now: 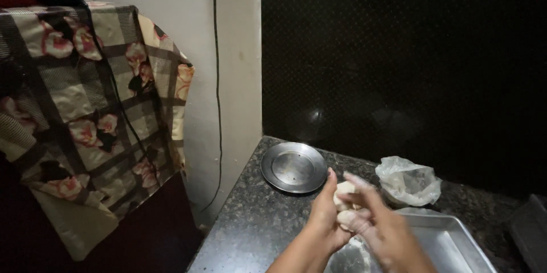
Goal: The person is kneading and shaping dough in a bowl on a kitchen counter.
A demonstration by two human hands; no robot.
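Observation:
My left hand [323, 210] and my right hand [382, 224] are pressed together around a pale lump of dough [343, 189], which shows between the fingers above a rectangular steel tray [450, 236]. The right hand is blurred. The hands hover over the tray's near left part, above the dark speckled granite counter [250, 222].
A round steel plate [293, 166] lies on the counter behind the hands. A crumpled clear plastic bag [408, 181] sits to the right of it. A floral checked cloth [85, 108] hangs at the left. A black cable [217, 79] runs down the white wall. Dark tiles back the counter.

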